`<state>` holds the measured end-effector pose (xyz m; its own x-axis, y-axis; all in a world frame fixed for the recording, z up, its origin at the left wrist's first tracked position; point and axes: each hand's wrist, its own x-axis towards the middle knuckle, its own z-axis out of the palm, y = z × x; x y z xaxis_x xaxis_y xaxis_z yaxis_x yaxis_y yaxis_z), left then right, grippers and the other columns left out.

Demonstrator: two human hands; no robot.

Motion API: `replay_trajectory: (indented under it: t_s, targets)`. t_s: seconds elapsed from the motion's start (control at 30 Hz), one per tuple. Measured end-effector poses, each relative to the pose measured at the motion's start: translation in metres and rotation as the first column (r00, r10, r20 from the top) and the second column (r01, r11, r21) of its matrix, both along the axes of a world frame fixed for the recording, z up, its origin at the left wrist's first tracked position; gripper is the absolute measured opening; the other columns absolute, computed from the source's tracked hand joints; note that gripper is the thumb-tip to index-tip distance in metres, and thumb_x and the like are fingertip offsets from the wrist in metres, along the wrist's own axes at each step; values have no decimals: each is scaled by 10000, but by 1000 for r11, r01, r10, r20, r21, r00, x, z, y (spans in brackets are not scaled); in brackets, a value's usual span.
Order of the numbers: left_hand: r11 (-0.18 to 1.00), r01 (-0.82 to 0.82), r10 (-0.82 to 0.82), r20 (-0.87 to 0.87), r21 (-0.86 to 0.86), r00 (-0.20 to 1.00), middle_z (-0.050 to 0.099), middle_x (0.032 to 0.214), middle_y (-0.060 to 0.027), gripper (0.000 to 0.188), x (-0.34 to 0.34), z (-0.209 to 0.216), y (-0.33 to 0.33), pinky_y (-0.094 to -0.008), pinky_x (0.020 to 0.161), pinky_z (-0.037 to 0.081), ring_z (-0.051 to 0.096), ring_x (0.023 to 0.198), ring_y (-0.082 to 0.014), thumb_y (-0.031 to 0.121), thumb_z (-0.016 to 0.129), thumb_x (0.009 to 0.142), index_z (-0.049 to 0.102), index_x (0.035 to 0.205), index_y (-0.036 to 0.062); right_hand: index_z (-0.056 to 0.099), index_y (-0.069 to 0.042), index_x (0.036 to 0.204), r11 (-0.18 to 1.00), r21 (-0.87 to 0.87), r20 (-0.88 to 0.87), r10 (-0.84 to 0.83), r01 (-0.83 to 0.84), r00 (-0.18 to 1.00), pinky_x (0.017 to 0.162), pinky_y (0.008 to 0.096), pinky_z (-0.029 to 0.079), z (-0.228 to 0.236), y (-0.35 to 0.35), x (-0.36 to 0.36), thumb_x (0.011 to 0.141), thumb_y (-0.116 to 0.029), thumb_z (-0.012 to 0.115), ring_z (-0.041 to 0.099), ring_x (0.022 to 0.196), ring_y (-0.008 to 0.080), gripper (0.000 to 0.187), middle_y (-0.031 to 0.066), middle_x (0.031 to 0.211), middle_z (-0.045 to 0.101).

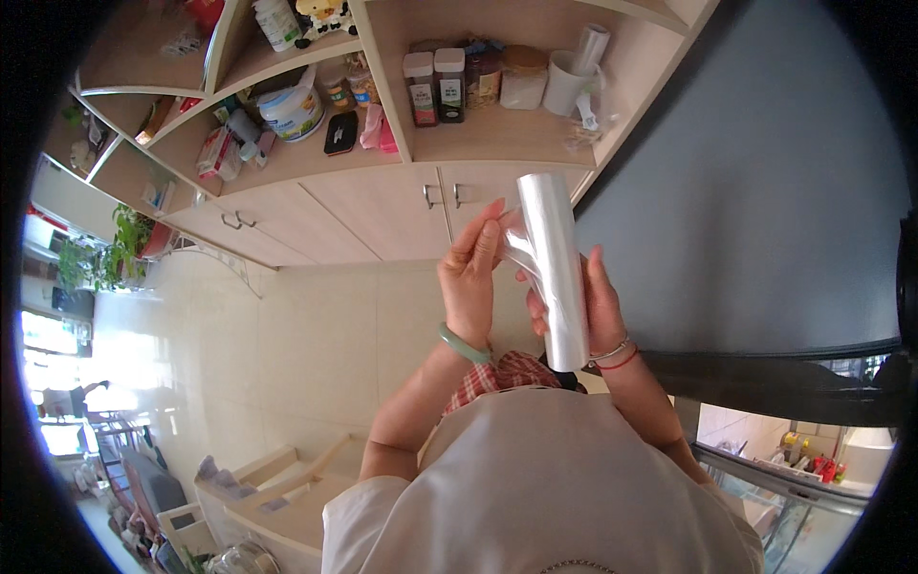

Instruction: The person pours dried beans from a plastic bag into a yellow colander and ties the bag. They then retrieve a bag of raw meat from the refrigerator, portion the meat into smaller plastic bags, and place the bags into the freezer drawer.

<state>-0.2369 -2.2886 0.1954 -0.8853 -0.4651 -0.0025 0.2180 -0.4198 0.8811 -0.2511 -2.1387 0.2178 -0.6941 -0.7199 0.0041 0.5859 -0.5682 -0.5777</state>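
A thick roll of clear plastic film [555,273] stands nearly upright in front of my body. My right hand [602,308] is wrapped round its lower half from behind, the thumb on the right side and fingertips showing on the left. My left hand [468,277] pinches the loose end of the film [517,239] between thumb and fingers. That loose end stretches from the roll's left side, bunched and slightly creased. A green bangle circles my left wrist, and a bracelet with a red cord is on my right.
Ahead stands a wooden cabinet [363,225] with closed doors. Its open shelves hold jars, two dark-bodied canisters [450,86], a white cup [564,83] and a white tub [290,107]. To my right is a large dark grey panel [755,210]. A wooden frame [277,478] sits at lower left.
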Motion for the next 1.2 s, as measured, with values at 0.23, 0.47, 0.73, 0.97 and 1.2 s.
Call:
replay_trajectory:
  t_s: [0.23,0.47,0.73,0.97,1.2]
  targets:
    - [998,-58,58,0,-29,998,595,1091,-34,351,-3,-7,-15,-254,786,450,544,938,-103,201,563,965,535,1279,46,381,-23,1356,760,485,-405,-244,433,881,659,288,557,0,3,-12,914,-252,618,653,854,183,551,135,1084,596]
    - [910,410,-415,120,61,902,549,1186,-86,618,3,0,7,-326,901,453,538,1064,-175,377,680,871,447,1304,4,466,-66,1335,409,228,-967,199,884,158,970,383,430,-7,-11,-16,792,-155,736,502,1202,303,613,163,1363,477]
    - [749,552,-553,-114,367,826,543,1271,-140,544,0,6,-8,-415,972,472,556,1172,-264,376,615,907,488,1264,-15,600,-14,1156,633,580,-629,-52,512,776,753,239,500,-6,4,-53,931,-215,621,629,884,116,303,69,1018,670]
    - [882,417,-450,131,219,883,639,1068,-90,482,-1,-9,-18,-339,837,484,600,981,-173,344,676,865,533,1193,21,591,-8,999,616,383,-666,-332,688,668,713,231,497,-2,-8,-59,968,-144,557,607,783,86,144,17,834,630]
    - [817,477,-522,65,324,851,595,889,-69,461,-6,-20,-39,-318,732,469,575,844,-171,311,684,824,491,1163,67,574,-70,939,457,361,-732,-401,813,550,414,168,292,-6,-10,-73,988,-190,530,404,510,3,136,-58,670,488]
